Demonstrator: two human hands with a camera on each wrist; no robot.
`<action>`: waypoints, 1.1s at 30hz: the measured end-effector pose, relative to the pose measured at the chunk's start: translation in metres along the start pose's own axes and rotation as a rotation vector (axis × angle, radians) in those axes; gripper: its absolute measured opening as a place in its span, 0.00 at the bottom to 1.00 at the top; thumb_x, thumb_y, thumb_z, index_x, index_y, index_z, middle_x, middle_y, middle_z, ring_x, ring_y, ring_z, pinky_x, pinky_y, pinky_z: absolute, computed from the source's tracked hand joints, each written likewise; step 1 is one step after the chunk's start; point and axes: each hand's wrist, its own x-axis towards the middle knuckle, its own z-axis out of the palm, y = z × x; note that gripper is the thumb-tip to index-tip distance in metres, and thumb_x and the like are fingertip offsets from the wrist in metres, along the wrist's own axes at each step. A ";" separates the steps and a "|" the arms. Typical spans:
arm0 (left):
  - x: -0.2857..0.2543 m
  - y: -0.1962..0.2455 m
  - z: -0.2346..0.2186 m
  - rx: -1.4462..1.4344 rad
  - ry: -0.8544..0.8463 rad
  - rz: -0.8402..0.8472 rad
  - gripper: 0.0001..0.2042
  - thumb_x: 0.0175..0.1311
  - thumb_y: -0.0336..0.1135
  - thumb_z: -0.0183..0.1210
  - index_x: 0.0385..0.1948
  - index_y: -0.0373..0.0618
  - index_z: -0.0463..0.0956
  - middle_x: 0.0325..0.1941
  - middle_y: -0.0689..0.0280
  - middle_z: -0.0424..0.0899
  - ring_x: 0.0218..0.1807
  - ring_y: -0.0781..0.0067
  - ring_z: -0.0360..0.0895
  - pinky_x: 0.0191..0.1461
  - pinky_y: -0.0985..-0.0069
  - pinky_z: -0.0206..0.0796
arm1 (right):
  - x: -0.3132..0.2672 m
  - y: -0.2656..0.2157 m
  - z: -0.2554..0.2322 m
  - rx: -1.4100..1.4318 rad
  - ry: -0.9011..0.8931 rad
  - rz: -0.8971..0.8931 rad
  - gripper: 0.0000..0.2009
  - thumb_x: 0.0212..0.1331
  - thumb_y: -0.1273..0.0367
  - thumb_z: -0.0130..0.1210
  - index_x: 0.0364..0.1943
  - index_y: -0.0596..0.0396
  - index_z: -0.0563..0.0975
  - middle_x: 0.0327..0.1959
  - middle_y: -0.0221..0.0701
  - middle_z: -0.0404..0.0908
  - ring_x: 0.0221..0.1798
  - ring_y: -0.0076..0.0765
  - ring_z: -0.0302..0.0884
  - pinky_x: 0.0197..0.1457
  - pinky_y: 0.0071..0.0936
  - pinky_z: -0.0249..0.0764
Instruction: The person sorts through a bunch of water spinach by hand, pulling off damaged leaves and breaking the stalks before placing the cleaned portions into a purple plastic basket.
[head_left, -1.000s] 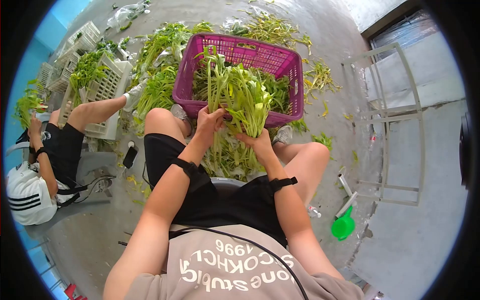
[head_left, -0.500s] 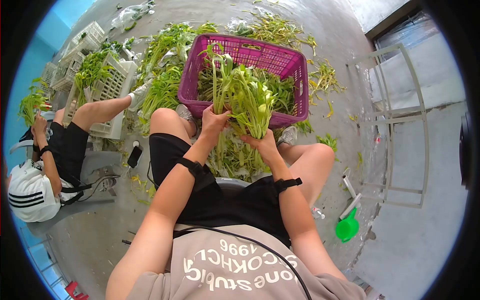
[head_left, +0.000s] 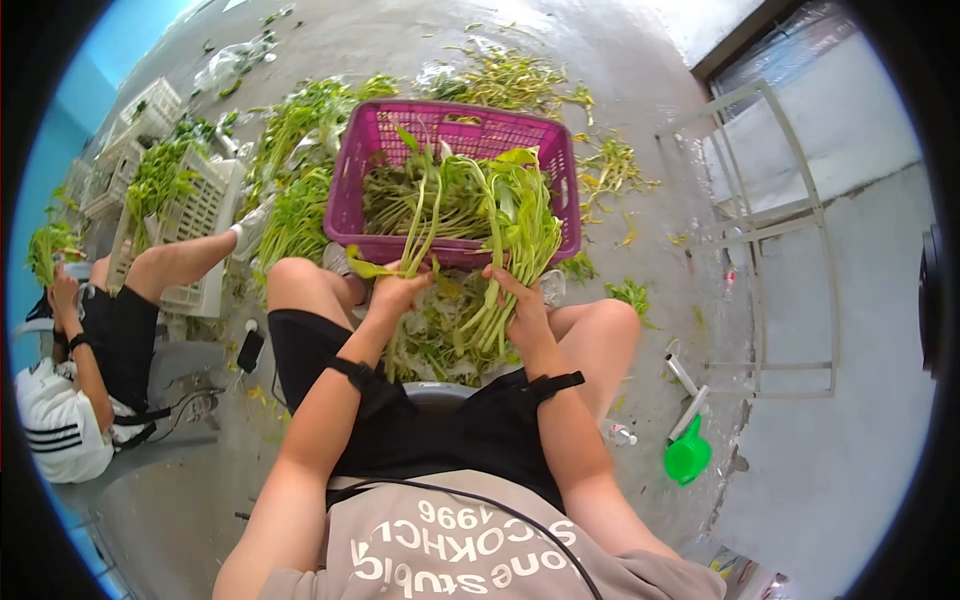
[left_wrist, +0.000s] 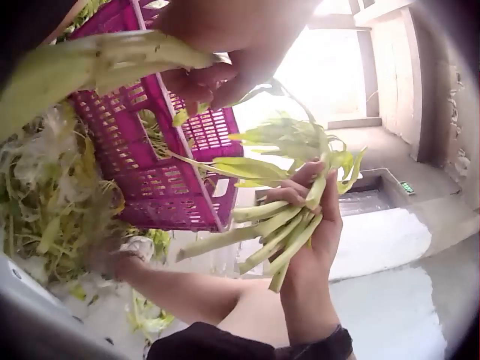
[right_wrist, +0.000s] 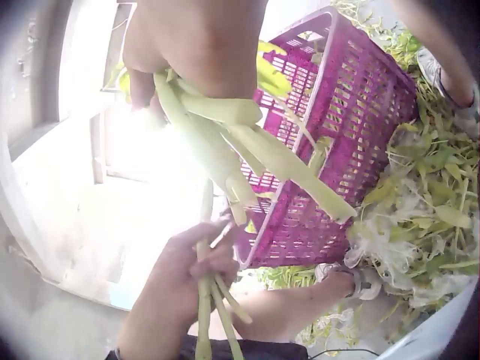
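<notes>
My left hand (head_left: pixel 402 288) pinches a few long water spinach stalks (head_left: pixel 424 215), their leafy tops over the near rim of the purple crate (head_left: pixel 352 235). To its right, my right hand (head_left: pixel 526 308) grips a thicker bunch of water spinach (head_left: pixel 528 225), leaves up and cut stem ends low. The right wrist view shows the hollow ends of that bunch (right_wrist: pixel 296 169) below the fingers, and thin stems (right_wrist: pixel 203 311) hanging from the left hand. The two hands are apart. More dark greens (head_left: pixel 400 205) lie inside the crate.
Loose trimmings (head_left: pixel 440 345) cover the floor between the knees, and heaps of greens (head_left: pixel 297 215) lie left of the crate. Another person (head_left: pixel 75 400) sits at the left beside white crates (head_left: pixel 205 190). A green scoop (head_left: pixel 687 458) and a metal frame (head_left: pixel 770 235) are at right.
The hands were close together at one bunch; they have drawn apart. A few stalks are now separate in the left hand, while the right hand's bunch has shifted to the right.
</notes>
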 end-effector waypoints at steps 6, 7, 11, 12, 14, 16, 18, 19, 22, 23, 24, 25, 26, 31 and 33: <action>0.016 -0.014 -0.007 0.206 -0.152 -0.013 0.14 0.63 0.36 0.64 0.45 0.37 0.79 0.24 0.65 0.81 0.15 0.76 0.72 0.17 0.72 0.63 | 0.003 -0.007 -0.010 0.300 0.019 -0.060 0.12 0.66 0.72 0.59 0.52 0.56 0.76 0.40 0.34 0.85 0.26 0.21 0.71 0.30 0.21 0.69; 0.015 -0.010 -0.005 0.176 -0.184 -0.077 0.13 0.66 0.37 0.63 0.43 0.37 0.79 0.22 0.66 0.80 0.15 0.77 0.71 0.17 0.74 0.61 | 0.002 -0.009 -0.009 0.311 0.022 -0.055 0.12 0.66 0.73 0.59 0.52 0.56 0.76 0.40 0.34 0.85 0.26 0.21 0.71 0.30 0.21 0.69; 0.014 -0.008 0.002 0.335 -0.374 -0.128 0.12 0.70 0.39 0.60 0.44 0.40 0.77 0.20 0.70 0.73 0.17 0.80 0.68 0.20 0.77 0.60 | -0.002 -0.014 -0.002 0.259 0.026 -0.061 0.12 0.66 0.73 0.59 0.52 0.55 0.76 0.40 0.34 0.86 0.26 0.21 0.71 0.30 0.21 0.69; 0.008 -0.006 0.005 0.336 -0.374 -0.133 0.12 0.70 0.39 0.60 0.44 0.40 0.77 0.20 0.70 0.73 0.17 0.80 0.68 0.20 0.77 0.60 | -0.001 -0.012 -0.003 0.249 0.037 -0.062 0.12 0.66 0.73 0.59 0.52 0.55 0.76 0.40 0.35 0.86 0.26 0.21 0.71 0.30 0.21 0.70; -0.002 0.000 0.011 0.227 -0.422 0.068 0.12 0.71 0.40 0.59 0.45 0.41 0.74 0.22 0.71 0.71 0.17 0.80 0.67 0.21 0.77 0.61 | 0.000 -0.010 -0.004 0.239 0.050 -0.063 0.12 0.65 0.73 0.59 0.52 0.55 0.76 0.40 0.35 0.86 0.26 0.22 0.71 0.30 0.22 0.70; -0.001 0.006 0.013 0.179 -0.413 0.106 0.11 0.73 0.40 0.58 0.46 0.44 0.72 0.24 0.71 0.71 0.18 0.81 0.66 0.21 0.77 0.61 | 0.002 -0.008 -0.006 0.204 0.020 -0.089 0.14 0.66 0.72 0.59 0.54 0.56 0.76 0.42 0.34 0.85 0.26 0.22 0.71 0.31 0.22 0.71; -0.002 0.015 0.012 -0.149 -0.374 0.028 0.09 0.75 0.39 0.56 0.48 0.47 0.70 0.24 0.72 0.70 0.17 0.82 0.65 0.21 0.78 0.62 | 0.003 -0.007 -0.005 0.159 0.015 -0.078 0.14 0.65 0.73 0.59 0.54 0.56 0.76 0.42 0.34 0.85 0.27 0.22 0.71 0.31 0.22 0.71; -0.005 0.021 0.011 -0.219 -0.383 0.003 0.10 0.75 0.40 0.57 0.49 0.49 0.69 0.23 0.72 0.69 0.16 0.82 0.64 0.21 0.79 0.63 | 0.003 -0.006 -0.004 0.113 0.009 -0.067 0.13 0.65 0.73 0.60 0.53 0.56 0.77 0.41 0.34 0.85 0.27 0.22 0.72 0.31 0.22 0.71; -0.014 0.027 0.017 -0.339 -0.337 0.025 0.13 0.74 0.42 0.59 0.49 0.48 0.69 0.24 0.72 0.71 0.15 0.82 0.64 0.20 0.79 0.63 | 0.000 -0.001 0.008 -0.059 0.037 -0.029 0.11 0.62 0.73 0.63 0.48 0.57 0.79 0.40 0.35 0.87 0.27 0.23 0.72 0.32 0.24 0.70; -0.011 0.019 0.019 -0.402 -0.351 0.097 0.13 0.73 0.42 0.60 0.47 0.47 0.69 0.24 0.72 0.72 0.15 0.81 0.65 0.20 0.78 0.62 | 0.000 0.003 0.012 -0.080 0.031 -0.019 0.12 0.61 0.73 0.65 0.47 0.58 0.80 0.38 0.33 0.85 0.27 0.23 0.73 0.31 0.25 0.70; -0.011 0.017 0.021 -0.402 -0.346 0.091 0.13 0.73 0.42 0.60 0.47 0.47 0.69 0.24 0.72 0.72 0.15 0.81 0.65 0.20 0.78 0.62 | 0.001 0.009 0.013 -0.077 0.031 -0.011 0.12 0.61 0.73 0.65 0.47 0.58 0.80 0.38 0.33 0.85 0.27 0.23 0.73 0.31 0.25 0.70; -0.010 0.015 0.022 -0.434 -0.327 0.104 0.12 0.73 0.42 0.60 0.46 0.48 0.70 0.24 0.71 0.72 0.15 0.81 0.65 0.20 0.77 0.61 | 0.001 0.017 0.012 -0.117 -0.001 -0.004 0.11 0.60 0.74 0.66 0.46 0.58 0.80 0.36 0.31 0.84 0.27 0.23 0.74 0.31 0.25 0.70; -0.009 0.013 0.023 -0.467 -0.308 0.117 0.12 0.73 0.42 0.60 0.46 0.48 0.70 0.25 0.71 0.73 0.15 0.80 0.65 0.20 0.76 0.61 | 0.001 0.023 0.012 -0.157 -0.033 0.002 0.11 0.59 0.75 0.66 0.45 0.58 0.80 0.34 0.29 0.83 0.28 0.24 0.74 0.31 0.26 0.70; -0.002 0.011 0.024 -0.632 -0.214 0.126 0.12 0.73 0.42 0.60 0.48 0.47 0.72 0.28 0.70 0.74 0.20 0.79 0.68 0.26 0.77 0.63 | -0.002 0.029 0.023 -0.186 -0.141 0.056 0.10 0.57 0.78 0.66 0.43 0.58 0.80 0.32 0.28 0.81 0.27 0.27 0.76 0.31 0.26 0.72; -0.005 0.013 0.025 -0.678 -0.244 0.151 0.12 0.75 0.41 0.57 0.51 0.48 0.72 0.31 0.71 0.75 0.25 0.79 0.70 0.29 0.78 0.64 | -0.003 0.026 0.025 -0.216 -0.158 0.051 0.10 0.57 0.78 0.66 0.43 0.58 0.80 0.32 0.28 0.81 0.27 0.27 0.76 0.31 0.26 0.72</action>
